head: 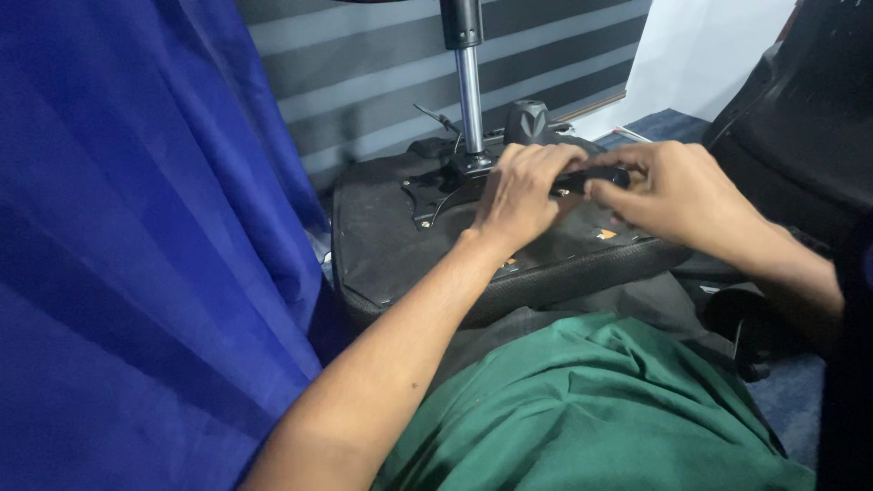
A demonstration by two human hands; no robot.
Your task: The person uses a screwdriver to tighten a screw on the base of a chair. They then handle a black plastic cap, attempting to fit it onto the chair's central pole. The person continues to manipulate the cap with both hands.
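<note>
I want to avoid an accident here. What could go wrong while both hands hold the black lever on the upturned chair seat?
1. The left hand and right hand grip the black lever close to the metal plate; fingers might get pinched there.
2. The upturned seat seems to rest against the person's lap; it could slide or tip.
3. The gas cylinder stands near the hands and might be knocked.

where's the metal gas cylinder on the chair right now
In the head view the gas cylinder stands upright at top centre, rising from the black plate on the upturned seat, just left of the left hand.
</note>
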